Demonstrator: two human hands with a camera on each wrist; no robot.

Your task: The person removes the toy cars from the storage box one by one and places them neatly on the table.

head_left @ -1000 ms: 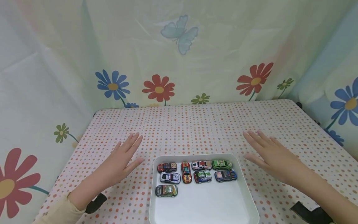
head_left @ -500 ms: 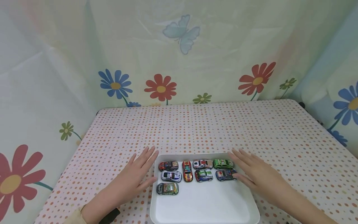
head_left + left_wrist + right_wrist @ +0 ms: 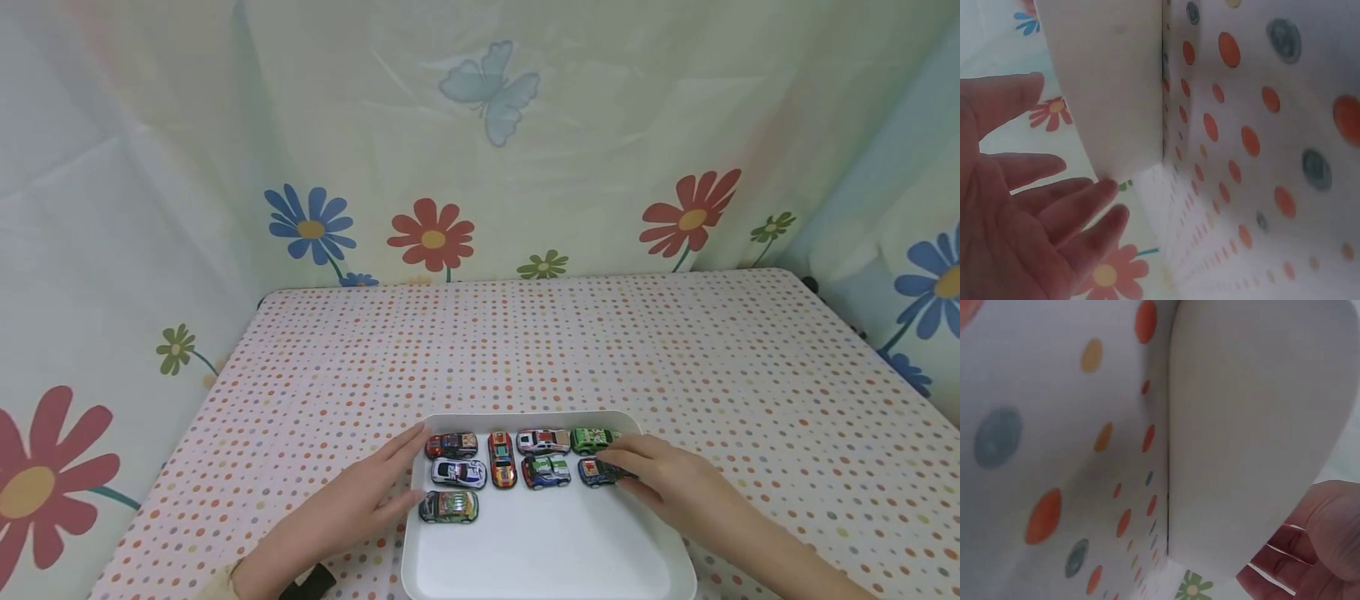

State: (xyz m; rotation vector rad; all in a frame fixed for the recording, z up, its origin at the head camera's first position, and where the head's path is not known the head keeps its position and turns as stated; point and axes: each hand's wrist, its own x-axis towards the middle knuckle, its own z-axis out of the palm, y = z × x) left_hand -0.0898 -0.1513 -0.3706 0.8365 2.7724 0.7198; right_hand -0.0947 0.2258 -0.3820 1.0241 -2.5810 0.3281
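Note:
In the head view my left hand is at the left rim of the white tray, its fingers extended. The left wrist view shows those fingers spread beside the tray's outer wall. My right hand reaches over the tray's right rim, fingers curled over a dark blue toy car and thumb on its near side. The hand hides the car's right half and part of a green toy car behind it. In the right wrist view, the tray wall partly blocks the right hand.
Several more toy cars lie in the tray, among them an orange one set lengthwise, a white one and a dark green one. The dotted tablecloth stretches back to a flowered curtain.
Both hands have come inward and down to the tray. The right hand's fingers went from straight to curled over the dark blue car. The cars keep their places.

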